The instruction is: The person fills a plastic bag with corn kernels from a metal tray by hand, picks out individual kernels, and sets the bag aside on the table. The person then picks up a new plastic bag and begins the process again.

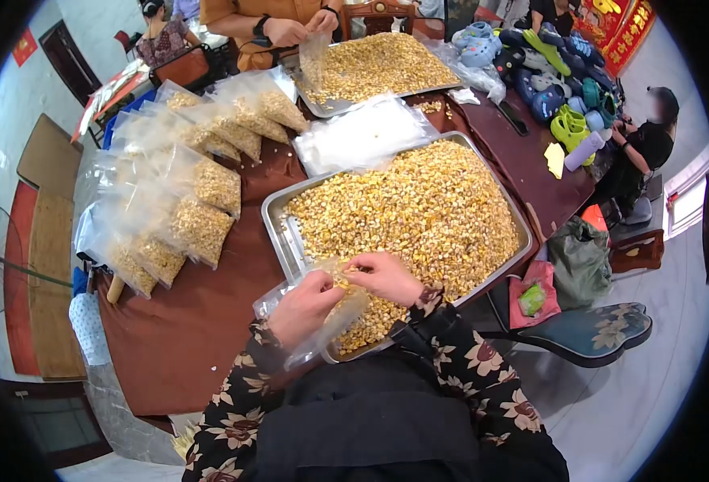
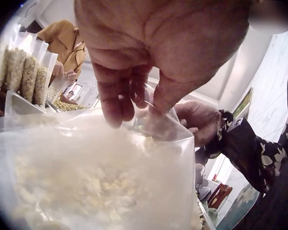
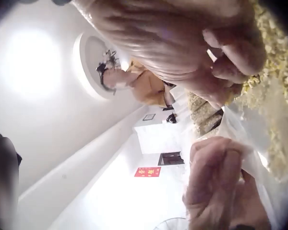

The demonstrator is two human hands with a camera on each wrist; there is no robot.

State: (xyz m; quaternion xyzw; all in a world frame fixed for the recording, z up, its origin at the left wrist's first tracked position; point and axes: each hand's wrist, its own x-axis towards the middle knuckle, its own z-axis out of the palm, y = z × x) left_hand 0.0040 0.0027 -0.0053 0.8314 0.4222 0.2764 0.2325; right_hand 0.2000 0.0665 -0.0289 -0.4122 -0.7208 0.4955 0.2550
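A clear plastic bag with corn kernels inside hangs over the near edge of the nearer metal tray. My left hand pinches the bag's upper edge between thumb and fingers, and in the left wrist view the bag spreads out below that hand. Close beside it, my right hand is at the bag's mouth with its fingers curled in on the plastic. In the right wrist view yellow kernels show right by the right hand's fingertips. A broad heap of corn kernels fills most of the tray.
Several filled bags stand to the left on the brown tablecloth. Flat empty bags lie behind the tray. Across the table a person in orange-brown holds a bag by a second tray. Shoes pile up at right.
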